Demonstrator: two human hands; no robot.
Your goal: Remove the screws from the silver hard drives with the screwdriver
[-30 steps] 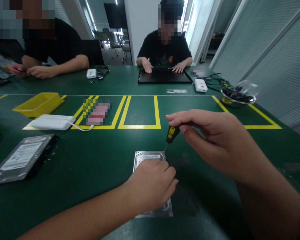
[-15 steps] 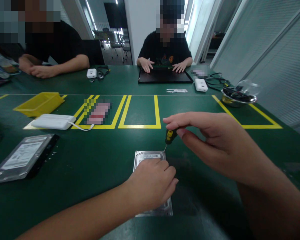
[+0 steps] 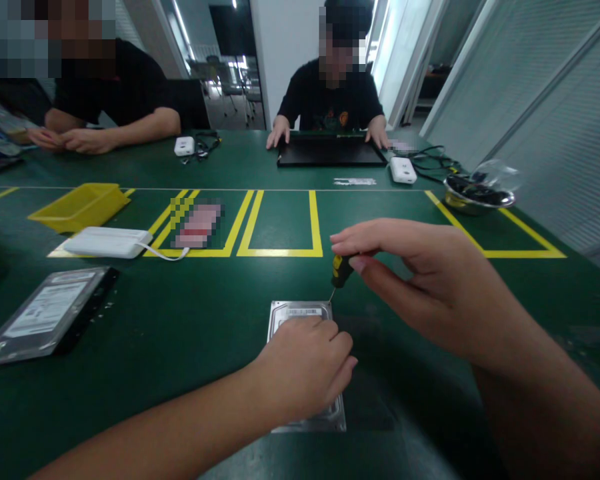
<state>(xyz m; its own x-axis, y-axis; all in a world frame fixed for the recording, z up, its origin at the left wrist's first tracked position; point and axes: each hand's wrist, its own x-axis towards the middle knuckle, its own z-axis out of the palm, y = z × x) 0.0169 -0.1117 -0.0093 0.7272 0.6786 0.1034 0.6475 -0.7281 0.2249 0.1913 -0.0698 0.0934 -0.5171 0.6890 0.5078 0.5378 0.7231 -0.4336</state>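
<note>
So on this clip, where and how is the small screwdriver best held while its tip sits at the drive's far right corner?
Probably by the black and yellow handle of the screwdriver, pinched at its top from the right and above, as the right hand does. The shaft stands nearly upright on the hard drive, so a fingertip grip can twirl it. The left hand presses the drive flat.

Hard drive [image 3: 300, 312] flat on table [image 3: 190, 333], centre-near; left hand [image 3: 305, 367] on top of it. Screwdriver [image 3: 340, 270] at drive's far-right corner, right hand [image 3: 425, 280] over it. 2nd drive [image 3: 45, 313] far left. Tray [image 3: 80, 207] & white box [image 3: 107, 242] behind that. Laptop [image 3: 327, 152] at far edge.
</note>
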